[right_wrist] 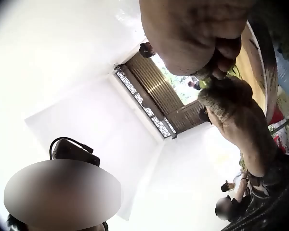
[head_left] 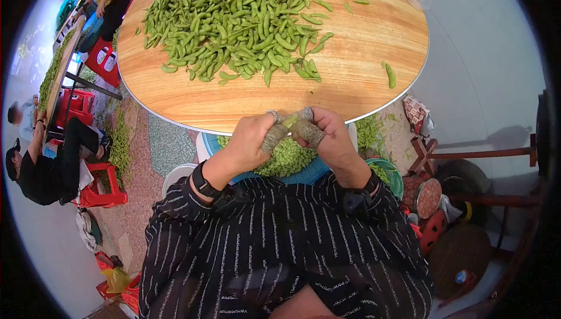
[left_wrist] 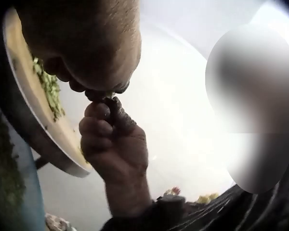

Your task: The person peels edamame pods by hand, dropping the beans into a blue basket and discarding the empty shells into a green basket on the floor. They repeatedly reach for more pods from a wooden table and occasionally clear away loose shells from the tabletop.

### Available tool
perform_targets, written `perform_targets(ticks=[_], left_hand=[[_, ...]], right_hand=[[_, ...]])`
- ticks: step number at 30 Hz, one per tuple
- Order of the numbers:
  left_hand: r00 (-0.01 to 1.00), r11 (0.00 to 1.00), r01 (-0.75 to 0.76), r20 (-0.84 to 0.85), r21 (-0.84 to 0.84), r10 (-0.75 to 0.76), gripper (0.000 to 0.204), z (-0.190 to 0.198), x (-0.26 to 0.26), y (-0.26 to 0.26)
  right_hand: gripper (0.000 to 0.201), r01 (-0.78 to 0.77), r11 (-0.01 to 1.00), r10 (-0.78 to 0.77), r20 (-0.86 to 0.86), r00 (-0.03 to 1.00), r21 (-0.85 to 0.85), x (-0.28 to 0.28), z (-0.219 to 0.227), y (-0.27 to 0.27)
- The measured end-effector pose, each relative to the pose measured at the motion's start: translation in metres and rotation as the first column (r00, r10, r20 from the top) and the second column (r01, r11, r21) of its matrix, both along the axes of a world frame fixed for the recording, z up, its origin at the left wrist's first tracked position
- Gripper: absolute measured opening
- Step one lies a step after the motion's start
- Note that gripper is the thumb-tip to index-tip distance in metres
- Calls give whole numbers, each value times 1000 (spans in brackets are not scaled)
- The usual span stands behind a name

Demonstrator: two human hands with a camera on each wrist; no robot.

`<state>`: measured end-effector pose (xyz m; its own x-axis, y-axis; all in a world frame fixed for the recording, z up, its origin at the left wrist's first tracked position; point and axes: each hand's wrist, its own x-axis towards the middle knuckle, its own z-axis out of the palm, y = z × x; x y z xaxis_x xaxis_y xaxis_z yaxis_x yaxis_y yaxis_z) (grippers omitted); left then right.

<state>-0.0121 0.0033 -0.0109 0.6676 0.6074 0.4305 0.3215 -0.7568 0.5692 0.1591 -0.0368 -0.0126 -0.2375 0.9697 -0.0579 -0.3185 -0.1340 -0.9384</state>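
Observation:
Both hands meet just off the near edge of the round wooden table (head_left: 374,38), in the head view. Between their fingertips is a green soybean pod (head_left: 290,120). My left hand (head_left: 252,139) pinches one end with thumb and finger, and my right hand (head_left: 332,138) pinches the other. Greyish cloth finger covers (head_left: 273,138) wrap the thumbs and forefingers of both. Right below them, a blue basin (head_left: 307,174) holds shelled green soybeans (head_left: 283,158). In the right wrist view the pod shows as a small green patch (right_wrist: 203,83), mostly hidden by the fingers.
A big heap of soybean pods (head_left: 234,21) covers the table's far left, with a stray pod (head_left: 390,76) at right. A green basket (head_left: 388,176) and wooden stool frame (head_left: 485,154) stand at right. People sit at another table (head_left: 61,73) at left, near red stools (head_left: 104,187).

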Motion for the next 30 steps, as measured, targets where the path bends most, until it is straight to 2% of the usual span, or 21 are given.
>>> perform_targets(ticks=[1,2,3,4,5,6,8,9,10,11,12,14,15,17,18,20,24,26,27,29,30], left_hand=[[989,967,26,146,-254,12,11,-2,0,-2],[958,870,88,281,-485,60,11,-5,0,-4],[958,870,88,281,-486,60,11,-9,0,-5],[883,592,243,428,-769,193,15,-13,-1,-7],[789,225,432,487,-873,375,19,-16,-2,-8],[788,226,432,487,-873,376,19,-20,-4,-7],[765,105,547,547,-830,340,23,-23,-7,-4],[765,105,548,548,-830,339,23,-18,-4,-4],[858,344,369,458,-863,230,20,-9,1,-5],[932,573,187,329,-798,154,17,-1,4,-6],[932,572,187,329,-798,154,17,3,4,-7],[980,836,-66,121,-545,156,15,8,4,-8],[980,836,-67,121,-545,157,15,8,2,-8],[990,961,-137,-9,-239,138,15,8,-4,-5],[990,961,-138,-8,-239,140,15,10,-4,-5],[980,872,-185,-16,-454,199,14,17,-6,-7],[979,912,-187,9,-365,205,15,0,-7,-5],[974,748,-87,103,-658,203,12,4,-6,-4],[973,745,-89,102,-661,207,12,5,-6,-3],[984,613,0,108,-790,139,15,6,-7,-1],[984,609,-2,108,-793,143,15,2,-7,0]], right_hand=[[12,-5,1000,5,-32,999,25,-1,-2,0],[13,-8,999,11,-64,998,51,-1,-4,0],[13,-8,999,11,-64,998,50,-1,-6,0],[13,-12,998,18,-88,996,66,-1,-9,-1],[12,-17,996,26,-111,993,82,-1,-10,-1],[12,-19,996,28,-111,993,82,0,-11,-2],[11,-27,1000,26,-154,988,-10,2,-12,0],[11,-26,1000,24,-154,988,-9,3,-10,0],[9,-24,999,19,-106,994,-42,4,-6,0],[8,-22,997,17,-57,998,-75,4,-3,0],[8,-21,997,17,-57,998,-76,3,-2,-1],[6,49,997,-44,78,996,-55,0,-1,-2],[6,48,997,-43,78,996,-55,-2,-1,-2],[5,93,991,-112,223,968,95,-4,0,-2],[5,91,991,-111,224,968,96,-5,0,-2],[6,94,960,-176,309,935,262,-7,0,-2],[9,-22,962,-110,464,879,270,-4,-5,-3],[8,-104,955,-71,556,828,277,-2,-6,-3],[8,-108,956,-65,557,828,273,-4,-4,-3],[11,-100,883,-208,572,793,459,-8,4,-3],[11,-104,884,-202,574,794,455,-8,0,-3]])
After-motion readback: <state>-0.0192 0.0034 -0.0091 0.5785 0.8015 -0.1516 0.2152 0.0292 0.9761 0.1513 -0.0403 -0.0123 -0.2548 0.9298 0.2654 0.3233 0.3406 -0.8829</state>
